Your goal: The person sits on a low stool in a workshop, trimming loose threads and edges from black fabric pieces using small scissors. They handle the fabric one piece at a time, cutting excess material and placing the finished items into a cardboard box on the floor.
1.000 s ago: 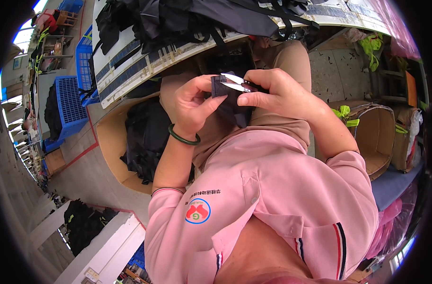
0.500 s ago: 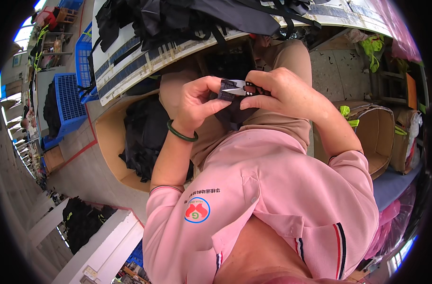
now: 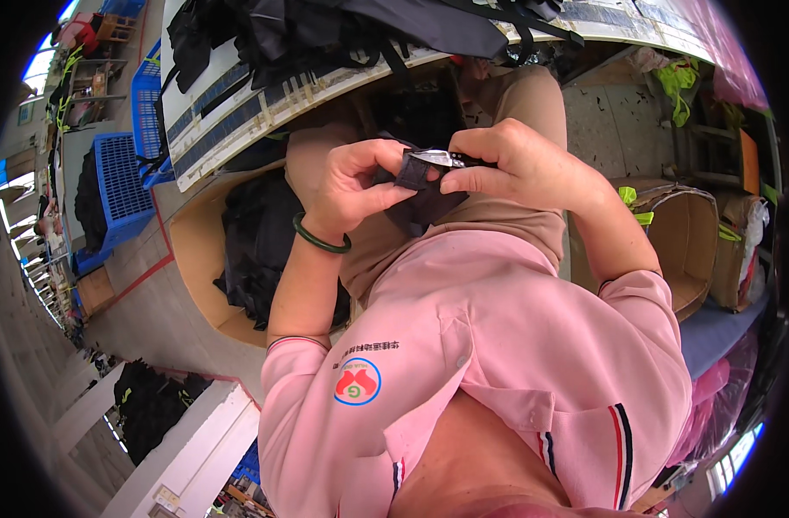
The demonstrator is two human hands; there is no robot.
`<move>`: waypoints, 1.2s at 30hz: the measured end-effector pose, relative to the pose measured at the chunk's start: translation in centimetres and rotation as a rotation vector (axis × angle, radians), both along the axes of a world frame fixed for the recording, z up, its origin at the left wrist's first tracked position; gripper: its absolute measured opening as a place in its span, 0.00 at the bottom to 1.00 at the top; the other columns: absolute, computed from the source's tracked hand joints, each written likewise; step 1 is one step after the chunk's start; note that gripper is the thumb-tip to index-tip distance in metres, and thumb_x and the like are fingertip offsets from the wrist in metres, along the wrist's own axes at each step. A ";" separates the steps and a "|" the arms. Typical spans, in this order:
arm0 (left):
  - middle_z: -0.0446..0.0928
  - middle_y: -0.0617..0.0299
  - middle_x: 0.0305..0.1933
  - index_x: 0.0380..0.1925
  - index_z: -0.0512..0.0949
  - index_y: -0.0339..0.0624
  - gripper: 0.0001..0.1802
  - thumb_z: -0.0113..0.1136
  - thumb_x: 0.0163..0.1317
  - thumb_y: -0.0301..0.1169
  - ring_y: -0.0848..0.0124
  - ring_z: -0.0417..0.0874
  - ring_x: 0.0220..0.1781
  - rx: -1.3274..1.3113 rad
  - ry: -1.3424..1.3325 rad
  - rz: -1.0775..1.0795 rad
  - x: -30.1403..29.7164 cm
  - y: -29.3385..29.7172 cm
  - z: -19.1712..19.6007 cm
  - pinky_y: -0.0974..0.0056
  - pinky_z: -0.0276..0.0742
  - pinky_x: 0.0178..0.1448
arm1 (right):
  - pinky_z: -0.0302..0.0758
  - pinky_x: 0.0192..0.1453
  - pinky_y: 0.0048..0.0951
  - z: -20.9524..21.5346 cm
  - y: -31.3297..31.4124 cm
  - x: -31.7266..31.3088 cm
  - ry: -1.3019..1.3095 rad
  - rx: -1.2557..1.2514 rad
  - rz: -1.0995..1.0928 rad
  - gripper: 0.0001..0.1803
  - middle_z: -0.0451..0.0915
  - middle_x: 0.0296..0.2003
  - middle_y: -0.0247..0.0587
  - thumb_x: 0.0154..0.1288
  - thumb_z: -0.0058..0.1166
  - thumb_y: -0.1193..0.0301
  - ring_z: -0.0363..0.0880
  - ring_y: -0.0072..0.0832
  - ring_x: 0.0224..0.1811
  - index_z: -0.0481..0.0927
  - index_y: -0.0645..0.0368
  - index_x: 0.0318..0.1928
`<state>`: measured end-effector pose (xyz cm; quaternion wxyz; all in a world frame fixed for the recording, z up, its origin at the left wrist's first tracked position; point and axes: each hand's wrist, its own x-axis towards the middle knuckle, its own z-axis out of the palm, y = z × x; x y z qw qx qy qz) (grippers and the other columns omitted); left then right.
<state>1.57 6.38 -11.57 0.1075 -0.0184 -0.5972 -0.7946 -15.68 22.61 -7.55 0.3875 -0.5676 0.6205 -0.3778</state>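
Over my lap, my left hand [image 3: 353, 186] pinches the edge of a dark fabric piece [image 3: 412, 172] between thumb and fingers. More of the dark cloth hangs below, in front of my thighs. My right hand [image 3: 517, 166] grips a pair of thread snips [image 3: 439, 158] with a black handle and silver blades. Those blades lie along the upper edge of the pinched fabric and look close together. Whether a thread is between them is too small to tell. A dark green bangle [image 3: 321, 236] circles my left wrist.
Ahead, a worktable [image 3: 239, 112] carries a heap of black fabric and straps [image 3: 351, 34]. Left of my legs, a cardboard box [image 3: 200, 250] holds dark cloth. Another cardboard box [image 3: 701, 250] lies at right. Blue plastic crates [image 3: 122, 186] stand at far left.
The snips' blades, spread apart earlier, have come together and turned at the fabric edge. My left hand has tilted the fabric slightly, and more dark cloth shows below it.
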 end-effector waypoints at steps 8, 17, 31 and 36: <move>0.82 0.52 0.36 0.28 0.77 0.34 0.07 0.63 0.47 0.20 0.68 0.81 0.41 0.161 -0.140 -0.260 -0.4 -2.3 0.6 0.65 0.75 0.48 | 0.66 0.28 0.35 0.5 0.1 -0.4 -0.006 0.022 0.088 0.23 0.73 0.20 0.50 0.58 0.62 0.55 0.70 0.39 0.20 0.78 0.66 0.34; 0.82 0.51 0.34 0.27 0.76 0.33 0.10 0.64 0.44 0.25 0.67 0.83 0.37 0.302 -0.362 -0.500 -0.9 -2.7 0.9 0.67 0.75 0.48 | 0.67 0.26 0.38 0.1 -0.3 0.3 0.106 -0.054 0.138 0.21 0.73 0.17 0.48 0.57 0.62 0.56 0.73 0.45 0.20 0.76 0.63 0.30; 0.82 0.50 0.30 0.26 0.76 0.33 0.11 0.66 0.41 0.25 0.65 0.83 0.34 0.374 -0.411 -0.505 -1.0 -2.5 0.5 0.67 0.76 0.43 | 0.65 0.25 0.40 0.0 -0.4 0.1 0.163 -0.034 0.186 0.21 0.70 0.15 0.49 0.57 0.61 0.56 0.72 0.46 0.20 0.75 0.63 0.28; 0.82 0.51 0.33 0.27 0.77 0.33 0.11 0.64 0.42 0.25 0.68 0.83 0.36 0.328 -0.463 -0.570 -1.3 -2.5 0.8 0.68 0.75 0.47 | 0.65 0.26 0.40 0.4 -0.8 0.1 0.175 -0.026 0.236 0.21 0.71 0.16 0.50 0.58 0.61 0.55 0.71 0.47 0.20 0.75 0.63 0.28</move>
